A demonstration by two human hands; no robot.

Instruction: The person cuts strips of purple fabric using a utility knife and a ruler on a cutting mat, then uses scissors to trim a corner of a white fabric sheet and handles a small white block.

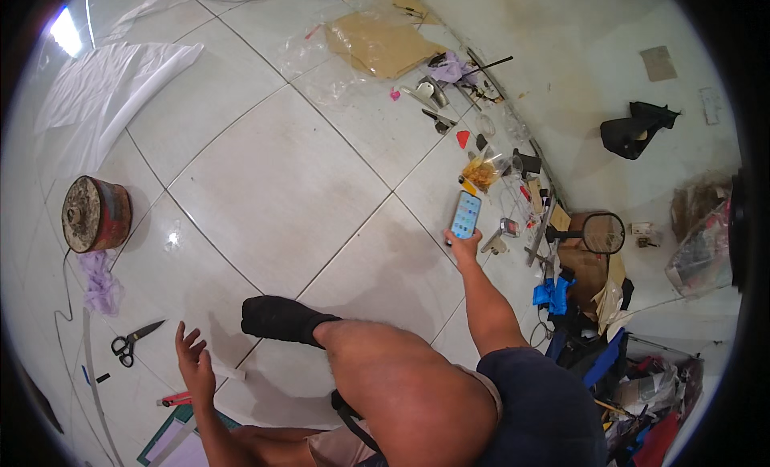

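My right hand (463, 244) grips a smartphone (465, 216) by its lower end, its lit screen facing up with rows of app icons. Loose items on the tiled floor lie just beyond the phone. My left hand (194, 363) is raised at the lower left, fingers apart and nothing in it. Nearest to it are black-handled scissors (132, 345), lying with the blades pointing away, and a red utility knife (176, 399). Close to my left forearm, a green cutting mat (152, 444) bears a pale sheet, partly hidden.
My leg in a black sock (281, 319) stretches between the hands. A rusty round tin (108, 214) stands at left, beside crumpled purple plastic (101, 284). White sheeting (112, 90) lies far left. Cardboard (381, 43), a bag of orange-brown bits (481, 173) and small tools line the right wall.
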